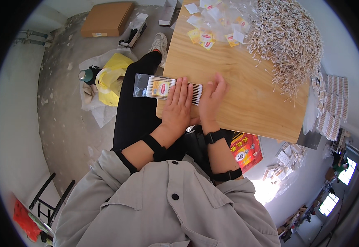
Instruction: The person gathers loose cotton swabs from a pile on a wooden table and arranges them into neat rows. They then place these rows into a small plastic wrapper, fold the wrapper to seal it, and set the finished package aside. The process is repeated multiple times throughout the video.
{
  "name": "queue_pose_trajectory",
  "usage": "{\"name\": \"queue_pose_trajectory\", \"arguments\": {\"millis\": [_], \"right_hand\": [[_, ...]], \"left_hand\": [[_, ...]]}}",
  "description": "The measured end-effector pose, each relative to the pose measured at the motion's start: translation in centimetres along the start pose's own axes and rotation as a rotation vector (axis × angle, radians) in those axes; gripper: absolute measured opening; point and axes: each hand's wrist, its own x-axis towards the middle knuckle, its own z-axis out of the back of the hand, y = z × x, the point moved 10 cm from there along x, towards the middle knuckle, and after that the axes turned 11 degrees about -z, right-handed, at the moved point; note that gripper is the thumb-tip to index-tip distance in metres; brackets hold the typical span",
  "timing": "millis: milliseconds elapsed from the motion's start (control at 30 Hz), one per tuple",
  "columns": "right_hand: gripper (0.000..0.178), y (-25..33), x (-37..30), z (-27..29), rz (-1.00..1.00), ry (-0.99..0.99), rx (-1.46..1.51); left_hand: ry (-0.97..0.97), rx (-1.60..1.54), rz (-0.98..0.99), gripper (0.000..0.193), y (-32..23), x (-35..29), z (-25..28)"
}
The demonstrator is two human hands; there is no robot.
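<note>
A clear plastic bag [140, 85] of cotton swabs [196, 95] lies across the left edge of the wooden table [233, 107]. Its bag end sticks out past the edge, above my leg. A yellow and white label card [161, 87] shows through the plastic. My left hand [178, 108] lies flat over the middle of the packet, fingers straight and together. Swab ends show to the right of those fingers. Beside them, my right hand [213, 99] stands on its edge on the table, slightly blurred, fingers loosely bent and apart, holding nothing visible.
A large heap of loose cotton swabs [288, 41] covers the far right of the table. Label cards [207, 38] and clear bags [225, 14] lie at the far edge. Packed swabs [332, 103] are stacked right of the table. A yellow bag [112, 78] and a cardboard box [107, 19] are on the floor.
</note>
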Motion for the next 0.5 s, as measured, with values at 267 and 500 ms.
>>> {"name": "queue_pose_trajectory", "arguments": {"millis": [267, 500], "right_hand": [[0.045, 2.8, -0.6, -2.1, 0.431, -0.019, -0.611], [0.044, 1.4, 0.6, -1.5, 0.332, -0.015, -0.493]], "left_hand": [[0.127, 0.065, 0.002, 0.107, -0.3, 0.2, -0.3], [0.091, 0.004, -0.020, 0.107, -0.1, 0.1, -0.1]]}}
